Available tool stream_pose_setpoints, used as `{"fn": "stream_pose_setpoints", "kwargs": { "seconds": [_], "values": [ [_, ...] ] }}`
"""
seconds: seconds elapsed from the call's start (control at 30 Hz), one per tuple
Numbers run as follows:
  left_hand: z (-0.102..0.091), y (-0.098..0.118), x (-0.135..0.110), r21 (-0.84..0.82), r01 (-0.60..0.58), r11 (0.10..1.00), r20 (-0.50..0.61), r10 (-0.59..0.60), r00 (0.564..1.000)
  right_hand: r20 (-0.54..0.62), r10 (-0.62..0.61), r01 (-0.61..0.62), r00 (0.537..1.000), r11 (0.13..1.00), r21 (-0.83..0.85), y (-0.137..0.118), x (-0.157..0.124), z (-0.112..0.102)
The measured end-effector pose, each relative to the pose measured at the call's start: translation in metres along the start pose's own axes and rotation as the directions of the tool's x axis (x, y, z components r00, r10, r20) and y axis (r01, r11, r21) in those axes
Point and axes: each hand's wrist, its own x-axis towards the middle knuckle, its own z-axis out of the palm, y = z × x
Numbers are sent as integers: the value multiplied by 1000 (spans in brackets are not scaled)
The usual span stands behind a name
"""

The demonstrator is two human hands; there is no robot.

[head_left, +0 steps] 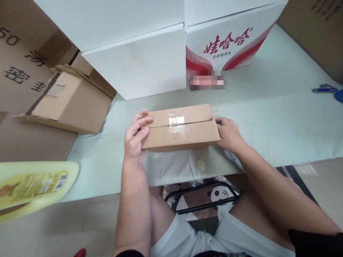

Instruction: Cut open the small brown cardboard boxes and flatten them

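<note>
A small brown cardboard box [182, 134] is between my two hands over the pale green tabletop. Clear tape [177, 123] covers the middle of its top seam, and the flaps are closed. My left hand [135, 137] grips the box's left end, thumb and fingers resting on the top edge. At the right end, my right hand [229, 134] presses against the side of the box, its fingers curled and partly hidden by it. The box's underside cannot be seen.
White cartons [139, 64] and a red-and-white carton [222, 50] stand along the back. An open cardboard box [80, 100] is at left, near a yellow bottle [40, 185]. A blue tape roll [339, 95] lies far right; a crumpled scrap [200, 165] lies by the front edge.
</note>
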Motion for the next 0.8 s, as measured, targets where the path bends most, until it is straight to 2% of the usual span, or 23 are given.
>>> {"fn": "stream_pose_setpoints", "kwargs": {
  "seconds": [0.07,0.17,0.27,0.33,0.37,0.47,0.57,0.63,0.7,0.8],
  "values": [
    [0,-1,0,1,-5,1000,-3,5,1000,63,27,-21,998,996,-90,-1,-1,-1],
    [1,-1,0,-2,-11,1000,-6,11,1000,67,89,-87,994,996,-30,-1,1,-6],
    [3,0,0,-21,0,1000,-17,0,1000,-64,240,-222,969,951,214,0,8,-12],
    [4,0,0,-30,5,1000,-24,-6,1000,-188,374,-267,908,863,429,0,14,-17],
    [5,0,0,-33,6,999,-26,-7,1000,-237,431,-250,871,803,541,-1,18,-20],
    [5,2,-1,-33,6,999,-30,-7,1000,-308,530,-50,790,557,829,-6,27,-33],
    [6,7,-3,-30,21,999,-35,-22,999,-374,532,230,760,319,919,-14,29,-51],
    [8,12,-5,-36,37,999,-40,-38,998,-441,502,365,744,247,898,-20,25,-64],
    [11,16,-6,-65,61,996,-40,-64,997,-499,456,456,737,210,865,-28,19,-74],
    [19,20,-10,-115,111,987,-9,-113,994,-549,334,512,766,200,836,-42,8,-84]
  ]
}}
